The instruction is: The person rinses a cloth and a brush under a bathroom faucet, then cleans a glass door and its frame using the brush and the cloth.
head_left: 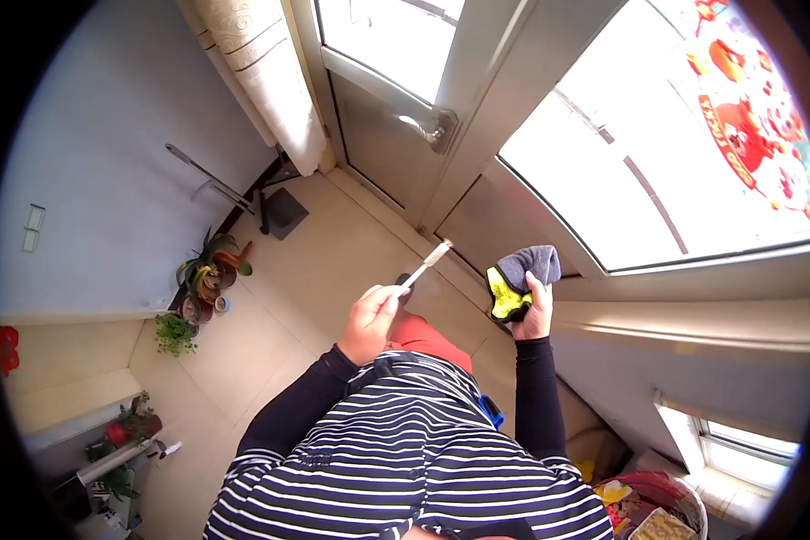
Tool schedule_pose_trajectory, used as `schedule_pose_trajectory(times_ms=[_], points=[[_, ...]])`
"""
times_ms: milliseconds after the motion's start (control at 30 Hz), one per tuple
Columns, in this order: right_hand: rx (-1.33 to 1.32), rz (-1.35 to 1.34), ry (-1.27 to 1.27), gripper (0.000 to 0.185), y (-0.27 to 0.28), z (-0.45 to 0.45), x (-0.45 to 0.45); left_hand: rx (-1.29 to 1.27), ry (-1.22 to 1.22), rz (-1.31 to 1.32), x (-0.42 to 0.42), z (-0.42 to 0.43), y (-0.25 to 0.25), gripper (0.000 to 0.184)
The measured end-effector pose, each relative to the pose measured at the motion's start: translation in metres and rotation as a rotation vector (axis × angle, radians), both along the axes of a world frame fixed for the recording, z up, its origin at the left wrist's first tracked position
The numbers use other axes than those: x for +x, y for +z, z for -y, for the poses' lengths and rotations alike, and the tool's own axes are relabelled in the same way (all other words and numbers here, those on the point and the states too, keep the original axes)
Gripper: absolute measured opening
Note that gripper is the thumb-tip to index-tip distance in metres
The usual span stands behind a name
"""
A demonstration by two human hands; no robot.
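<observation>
My left hand [369, 322] is closed around the lower end of a slim pale rod [423, 267], which points up and away from me. Its far end looks thicker and ribbed, with a small knob at the tip; the exact kind is unclear. In my right hand [537, 313] is a folded cloth [524, 277], grey on one side and bright yellow on the other, with a dark edge. The cloth is held in front of the lower part of a metal-framed door [486, 211]. The two hands are apart.
A lever handle [436, 130] sits on the door frame. A long-handled dustpan [284, 214] stands by the left wall near a curtain [259, 72]. Potted plants [209, 270] are on the tiled floor at left. At lower right is a filled basket [688, 495].
</observation>
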State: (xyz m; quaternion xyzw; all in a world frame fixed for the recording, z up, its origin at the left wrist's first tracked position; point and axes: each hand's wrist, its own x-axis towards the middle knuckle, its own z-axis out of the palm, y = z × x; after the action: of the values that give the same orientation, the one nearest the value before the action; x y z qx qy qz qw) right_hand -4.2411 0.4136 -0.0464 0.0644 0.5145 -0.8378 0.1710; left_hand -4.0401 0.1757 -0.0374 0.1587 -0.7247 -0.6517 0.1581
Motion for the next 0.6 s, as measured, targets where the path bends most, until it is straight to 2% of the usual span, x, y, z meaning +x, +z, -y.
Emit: schedule_pose_trajectory(times_ms=[133, 167, 267, 333, 367, 400, 433, 500, 600], points=[[0.269, -0.368, -0.099, 0.046, -0.020, 0.072, -0.052, -0.147, 0.113, 0.148, -0.009, 0.061, -0.006, 0.025], [0.396, -0.513, -0.070, 0.044, -0.007, 0.090, -0.065, -0.125, 0.144, 0.171, -0.012, 0.074, -0.004, 0.025], [0.380, -0.738, -0.163, 0.044, 0.044, 0.152, -0.105, -0.077, 0.202, 0.172, -0.032, 0.111, -0.002, 0.028], [0.395, -0.777, -0.291, 0.047, 0.080, 0.182, -0.132, -0.090, 0.215, 0.149, -0.048, 0.131, 0.002, 0.029], [0.310, -0.809, -0.392, 0.051, 0.098, 0.193, -0.145, -0.122, 0.211, 0.130, -0.057, 0.136, 0.006, 0.029], [0.359, -0.907, -0.489, 0.052, 0.119, 0.203, -0.155, -0.153, 0.204, 0.105, -0.069, 0.147, 0.009, 0.030], [0.415, -0.997, -0.595, 0.054, 0.140, 0.213, -0.166, -0.058, 0.197, 0.082, -0.079, 0.155, 0.008, 0.031], [0.844, -1.311, -0.830, 0.053, 0.172, 0.221, -0.178, 0.135, 0.169, 0.035, -0.095, 0.167, 0.006, 0.033], [0.793, -1.255, -0.845, 0.045, 0.196, 0.239, -0.175, 0.184, 0.010, 0.034, -0.123, 0.194, 0.018, 0.037]])
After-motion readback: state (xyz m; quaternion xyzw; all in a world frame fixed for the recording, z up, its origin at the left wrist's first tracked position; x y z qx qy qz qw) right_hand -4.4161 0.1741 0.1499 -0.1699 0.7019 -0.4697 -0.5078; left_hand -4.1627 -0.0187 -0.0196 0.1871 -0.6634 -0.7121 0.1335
